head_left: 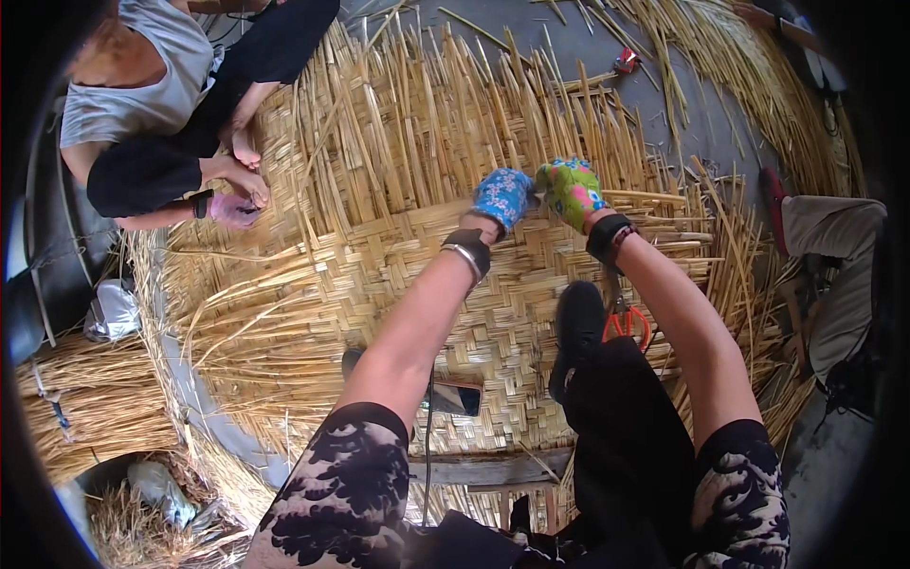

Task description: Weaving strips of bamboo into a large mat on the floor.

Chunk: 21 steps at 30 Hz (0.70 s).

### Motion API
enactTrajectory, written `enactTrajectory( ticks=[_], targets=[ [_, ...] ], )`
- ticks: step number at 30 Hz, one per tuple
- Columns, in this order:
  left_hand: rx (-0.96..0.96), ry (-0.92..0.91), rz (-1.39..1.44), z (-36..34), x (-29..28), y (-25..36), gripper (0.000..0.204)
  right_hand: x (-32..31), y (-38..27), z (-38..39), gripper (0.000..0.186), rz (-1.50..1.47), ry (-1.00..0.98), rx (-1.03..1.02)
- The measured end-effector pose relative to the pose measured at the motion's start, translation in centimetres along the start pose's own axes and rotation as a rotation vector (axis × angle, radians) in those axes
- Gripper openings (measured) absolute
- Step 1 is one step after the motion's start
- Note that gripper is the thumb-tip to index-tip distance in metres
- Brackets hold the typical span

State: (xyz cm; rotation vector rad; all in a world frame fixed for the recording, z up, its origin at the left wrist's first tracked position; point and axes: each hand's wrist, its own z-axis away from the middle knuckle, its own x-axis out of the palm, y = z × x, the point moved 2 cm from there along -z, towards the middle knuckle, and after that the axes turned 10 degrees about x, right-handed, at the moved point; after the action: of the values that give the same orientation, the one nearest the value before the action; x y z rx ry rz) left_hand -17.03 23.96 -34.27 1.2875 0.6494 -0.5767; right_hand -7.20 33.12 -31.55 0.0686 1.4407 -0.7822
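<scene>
A large mat of flattened reed strips [408, 275], woven in a herringbone pattern, spreads over the floor around me, with loose strip ends fanning out at its edges. My left hand [502, 199], in a blue floral glove, is closed over the weave near the middle. Right beside it, almost touching, my right hand [571, 192] in a green floral glove is closed too. Both gloves are curled, and what the fingers grip is hidden beneath them. Unwoven reed strips [455, 123] stretch away beyond my hands.
Orange-handled scissors [626, 327] lie by my right shoe [578, 327]. A phone [457, 398] rests on the mat between my legs. At the left a co-worker's pink-gloved hand [232, 211] touches the mat's edge. Another person's trouser leg [834, 228] is at the right. Reed bundles [104, 398] lie lower left.
</scene>
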Motion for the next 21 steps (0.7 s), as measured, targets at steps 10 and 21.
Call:
enactTrajectory(
  ticks=[10, 21],
  targets=[
    [-0.333, 0.539, -0.076, 1.8, -0.7, 0.4, 0.023, 3.9, 1.2, -2.1, 0.033, -1.018, 0.143, 0.335],
    [-0.426, 0.533, 0.224, 3.2, -3.1, -0.7, 0.022, 3.7, -2.5, -6.1, 0.048, -0.111, -0.119, 0.422]
  ],
)
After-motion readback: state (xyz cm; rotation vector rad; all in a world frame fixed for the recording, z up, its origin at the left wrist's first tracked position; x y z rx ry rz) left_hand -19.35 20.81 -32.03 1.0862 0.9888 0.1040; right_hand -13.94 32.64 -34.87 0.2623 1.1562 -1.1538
